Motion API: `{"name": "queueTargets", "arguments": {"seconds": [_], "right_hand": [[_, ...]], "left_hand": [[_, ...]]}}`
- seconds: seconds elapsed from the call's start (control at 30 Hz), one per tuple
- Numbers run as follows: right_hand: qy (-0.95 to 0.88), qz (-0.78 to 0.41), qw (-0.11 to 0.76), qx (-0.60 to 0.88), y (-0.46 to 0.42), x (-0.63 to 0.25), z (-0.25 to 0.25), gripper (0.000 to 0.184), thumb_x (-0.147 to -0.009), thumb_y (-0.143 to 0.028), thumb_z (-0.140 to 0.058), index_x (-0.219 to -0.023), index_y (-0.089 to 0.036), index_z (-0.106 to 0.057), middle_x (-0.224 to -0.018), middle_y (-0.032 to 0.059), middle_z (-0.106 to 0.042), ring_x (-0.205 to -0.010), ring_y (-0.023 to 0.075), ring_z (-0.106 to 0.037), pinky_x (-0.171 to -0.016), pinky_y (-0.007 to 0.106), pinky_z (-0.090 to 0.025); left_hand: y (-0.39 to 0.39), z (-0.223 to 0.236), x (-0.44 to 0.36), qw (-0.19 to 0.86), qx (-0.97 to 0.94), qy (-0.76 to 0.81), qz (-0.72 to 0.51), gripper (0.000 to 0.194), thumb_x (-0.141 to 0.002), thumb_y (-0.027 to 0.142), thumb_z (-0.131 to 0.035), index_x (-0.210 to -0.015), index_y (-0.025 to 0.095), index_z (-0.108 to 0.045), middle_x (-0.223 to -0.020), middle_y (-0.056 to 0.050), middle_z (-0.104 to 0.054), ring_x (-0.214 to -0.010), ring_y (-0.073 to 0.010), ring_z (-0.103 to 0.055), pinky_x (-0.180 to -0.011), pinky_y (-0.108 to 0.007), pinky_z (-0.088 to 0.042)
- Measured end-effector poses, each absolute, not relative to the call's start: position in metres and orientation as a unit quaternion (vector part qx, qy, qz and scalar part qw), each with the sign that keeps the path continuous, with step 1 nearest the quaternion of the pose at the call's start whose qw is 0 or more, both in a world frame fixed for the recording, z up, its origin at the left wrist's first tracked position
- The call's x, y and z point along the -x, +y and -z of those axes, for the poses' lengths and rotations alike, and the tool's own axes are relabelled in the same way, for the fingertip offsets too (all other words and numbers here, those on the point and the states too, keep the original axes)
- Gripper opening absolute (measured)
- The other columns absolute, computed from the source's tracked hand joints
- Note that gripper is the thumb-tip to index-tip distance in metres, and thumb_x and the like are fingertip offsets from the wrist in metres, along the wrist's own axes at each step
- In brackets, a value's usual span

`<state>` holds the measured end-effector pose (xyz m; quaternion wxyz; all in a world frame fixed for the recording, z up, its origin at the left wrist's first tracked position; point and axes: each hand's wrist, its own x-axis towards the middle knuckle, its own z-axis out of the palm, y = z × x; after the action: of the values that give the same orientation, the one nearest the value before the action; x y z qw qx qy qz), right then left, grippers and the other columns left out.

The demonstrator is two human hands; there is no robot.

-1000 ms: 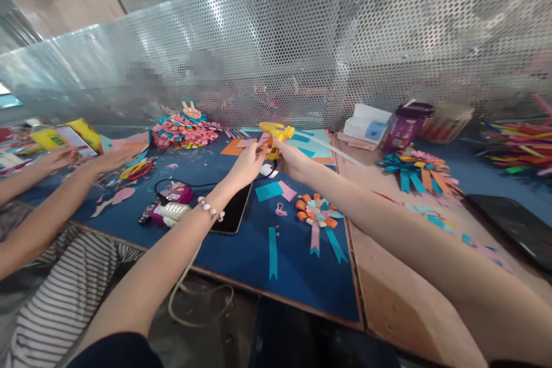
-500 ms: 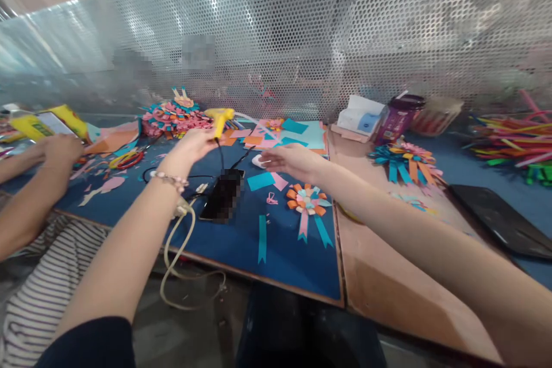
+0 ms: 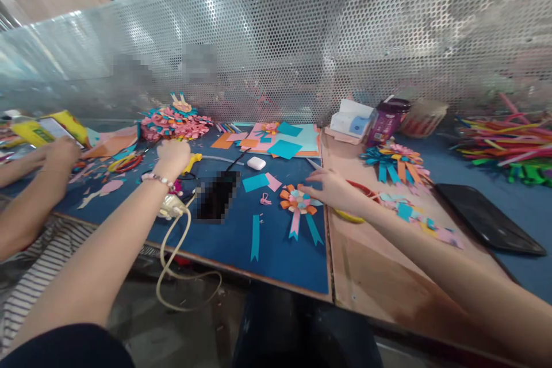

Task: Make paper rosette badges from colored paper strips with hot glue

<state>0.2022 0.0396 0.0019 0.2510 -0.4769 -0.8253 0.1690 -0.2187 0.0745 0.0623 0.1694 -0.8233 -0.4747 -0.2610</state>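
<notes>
My left hand (image 3: pixel 172 155) is closed round the handle of a yellow glue gun (image 3: pixel 192 160), which lies low on the blue mat (image 3: pixel 276 241) beside a dark phone (image 3: pixel 213 198). My right hand (image 3: pixel 325 187) reaches to an orange, pink and teal paper rosette (image 3: pixel 297 201) with ribbon tails, fingers stretched onto its right edge. A glue stick (image 3: pixel 218 157) pokes out of the gun's back.
Another person's arms (image 3: pixel 30 195) work at the left by yellow packets (image 3: pixel 43 126). A pile of paper flowers (image 3: pixel 175 121), coloured sheets (image 3: pixel 284 141), a white earbud case (image 3: pixel 256 163), a tissue box (image 3: pixel 350 119), a purple jar (image 3: pixel 386 121), another rosette (image 3: pixel 394 161), a black tablet (image 3: pixel 485 218) and a perforated metal screen (image 3: pixel 302 40) stand around.
The glue gun passed from my right hand to my left, then moved left and down to the mat. My right hand let go and dropped to the rosette.
</notes>
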Motion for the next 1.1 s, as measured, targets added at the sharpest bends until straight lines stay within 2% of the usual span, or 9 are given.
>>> {"name": "queueTargets", "arguments": {"seconds": [0.1,0.2,0.27,0.4,0.6,0.77,0.87,0.93,1.1], "right_hand": [[-0.822,-0.128,0.255,0.494,0.037,-0.194,0.013,0.037,-0.074,-0.048,-0.067,-0.090,-0.015,-0.073,-0.108,0.0154,-0.062,-0.110,0.0337,-0.048,-0.096,0.048,-0.034],[-0.810,-0.118,0.256,0.514,0.038,-0.191,0.022,0.034,-0.070,-0.049,-0.069,-0.080,-0.016,-0.071,-0.102,0.0140,-0.062,-0.108,0.0353,-0.046,-0.090,0.049,-0.036],[-0.805,-0.128,0.255,0.520,0.039,-0.190,0.023,0.028,-0.069,-0.045,-0.071,-0.075,-0.018,-0.069,-0.098,0.0117,-0.063,-0.107,0.0339,-0.047,-0.089,0.047,-0.037],[-0.808,-0.167,0.253,0.506,0.039,-0.191,0.018,0.020,-0.071,-0.039,-0.070,-0.076,-0.020,-0.066,-0.092,0.0070,-0.066,-0.105,0.0290,-0.050,-0.088,0.043,-0.039],[-0.815,-0.235,0.244,0.471,0.036,-0.193,0.014,0.015,-0.075,-0.035,-0.066,-0.078,-0.021,-0.066,-0.085,0.0038,-0.068,-0.092,0.0223,-0.056,-0.079,0.035,-0.043],[-0.804,-0.292,0.244,0.457,0.036,-0.196,0.009,0.016,-0.076,-0.034,-0.064,-0.077,-0.019,-0.067,-0.088,0.0046,-0.068,-0.085,0.0196,-0.061,-0.077,0.033,-0.046],[-0.790,-0.327,0.245,0.457,0.035,-0.199,0.004,0.018,-0.078,-0.036,-0.062,-0.081,-0.018,-0.067,-0.092,0.0051,-0.068,-0.083,0.0187,-0.063,-0.072,0.031,-0.048],[-0.776,-0.345,0.246,0.468,0.035,-0.201,0.001,0.021,-0.077,-0.038,-0.063,-0.083,-0.018,-0.067,-0.093,0.0052,-0.069,-0.080,0.0186,-0.063,-0.068,0.030,-0.049],[-0.754,-0.360,0.254,0.487,0.034,-0.203,-0.004,0.025,-0.077,-0.041,-0.064,-0.083,-0.017,-0.067,-0.091,0.0048,-0.069,-0.078,0.0180,-0.062,-0.066,0.029,-0.048]], "left_hand": [[0.037,-0.058,0.171,0.190,0.838,-0.454,0.236,0.034,-0.097,0.024,-0.039,-0.083,0.007,-0.066,-0.086,-0.010,-0.067,-0.091,-0.0205,-0.062,-0.088,-0.037,-0.047],[-0.023,-0.039,0.124,0.158,0.901,-0.370,0.165,0.021,-0.091,0.029,-0.052,-0.101,0.019,-0.067,-0.102,-0.004,-0.069,-0.097,-0.0187,-0.062,-0.091,-0.034,-0.049],[-0.064,-0.022,0.103,0.135,0.940,-0.279,0.141,0.028,-0.091,0.024,-0.051,-0.115,0.015,-0.063,-0.113,-0.009,-0.066,-0.106,-0.0211,-0.060,-0.094,-0.038,-0.050],[-0.112,0.007,0.090,0.115,0.955,-0.237,0.139,0.036,-0.089,0.015,-0.051,-0.125,0.008,-0.056,-0.122,-0.013,-0.062,-0.120,-0.0225,-0.054,-0.103,-0.040,-0.047],[-0.119,0.025,0.099,0.097,0.964,-0.199,0.145,0.038,-0.088,0.012,-0.053,-0.124,0.000,-0.054,-0.127,-0.018,-0.058,-0.130,-0.0258,-0.044,-0.106,-0.040,-0.046],[-0.127,0.030,0.100,0.087,0.971,-0.166,0.147,0.037,-0.087,0.007,-0.055,-0.123,0.002,-0.054,-0.126,-0.017,-0.059,-0.131,-0.0246,-0.043,-0.107,-0.041,-0.045],[-0.129,0.032,0.099,0.060,0.966,-0.181,0.172,0.036,-0.088,0.007,-0.052,-0.124,0.003,-0.054,-0.125,-0.017,-0.060,-0.128,-0.0242,-0.046,-0.105,-0.040,-0.047],[-0.127,0.031,0.099,0.055,0.942,-0.223,0.243,0.036,-0.088,0.008,-0.053,-0.124,0.005,-0.054,-0.122,-0.015,-0.063,-0.122,-0.0224,-0.053,-0.100,-0.038,-0.052],[-0.118,0.020,0.101,0.023,0.815,-0.403,0.417,0.034,-0.086,0.004,-0.054,-0.117,0.018,-0.062,-0.103,-0.004,-0.071,-0.086,-0.0126,-0.070,-0.078,-0.024,-0.060]]}}
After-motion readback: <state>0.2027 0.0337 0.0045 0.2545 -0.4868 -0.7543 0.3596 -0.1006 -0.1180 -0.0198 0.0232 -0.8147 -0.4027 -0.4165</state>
